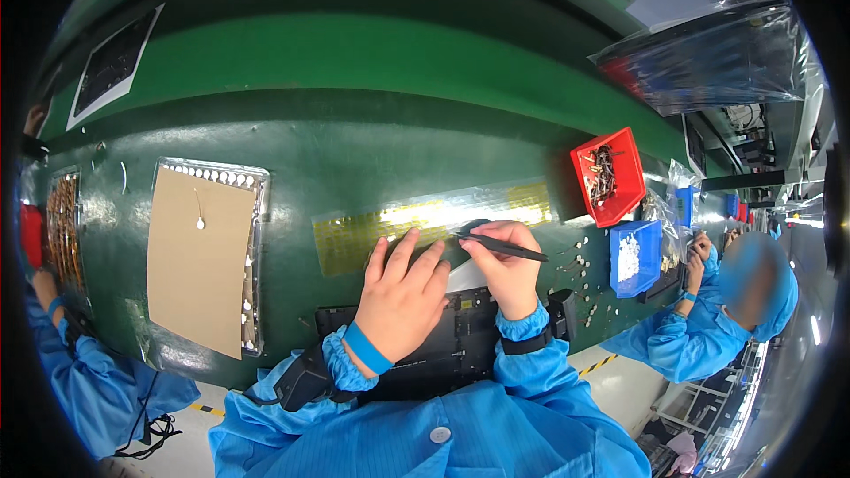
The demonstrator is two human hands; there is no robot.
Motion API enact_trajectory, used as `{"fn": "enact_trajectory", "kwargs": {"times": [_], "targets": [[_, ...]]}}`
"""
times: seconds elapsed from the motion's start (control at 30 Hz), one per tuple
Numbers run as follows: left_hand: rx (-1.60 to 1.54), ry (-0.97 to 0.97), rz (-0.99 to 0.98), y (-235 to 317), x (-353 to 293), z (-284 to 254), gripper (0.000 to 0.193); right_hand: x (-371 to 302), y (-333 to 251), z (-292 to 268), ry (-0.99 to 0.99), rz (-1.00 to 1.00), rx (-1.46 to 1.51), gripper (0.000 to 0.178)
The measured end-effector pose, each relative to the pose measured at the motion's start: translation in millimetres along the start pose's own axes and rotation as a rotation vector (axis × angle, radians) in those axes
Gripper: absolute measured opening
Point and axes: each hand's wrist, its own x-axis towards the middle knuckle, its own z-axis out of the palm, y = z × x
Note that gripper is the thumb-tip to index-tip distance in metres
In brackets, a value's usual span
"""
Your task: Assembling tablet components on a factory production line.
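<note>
A pair of black tweezers [515,250] is pinched in my right hand [512,281], its thin tip pointing left over a strip sheet [341,248]. That sheet is clear with rows of small yellow pieces and lies flat across the bench. The fingers of my left hand [403,296] are stretched out, their tips resting on the sheet's near edge. Between my hands shows a white slip [467,277], partly covered by the right one. Under both wrists is a flat black panel [452,336]. Whether the tweezers hold a piece is too small to tell.
Right of my hands lie several small white round parts with leads [575,276], beside a blue bin [636,258] and a red bin [611,179]. A clear tray [257,257] under brown cardboard [197,274] stands left. Co-workers sit at both sides; one blue sleeve [673,332] is right.
</note>
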Motion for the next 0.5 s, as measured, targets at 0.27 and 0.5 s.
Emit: {"fn": "enact_trajectory", "kwargs": {"times": [0.27,0.5], "targets": [[0.001,-0.004,-0.008,0.0,-0.3,1.4,0.045,-1.3,-1.8,0.7,-0.003,0.012,-0.013,0.021],[-0.017,0.004,-0.001,-0.1,0.7,2.7,0.046,-3.0,1.1,-4.7,-0.051,-0.015,-0.052,0.019]]}}
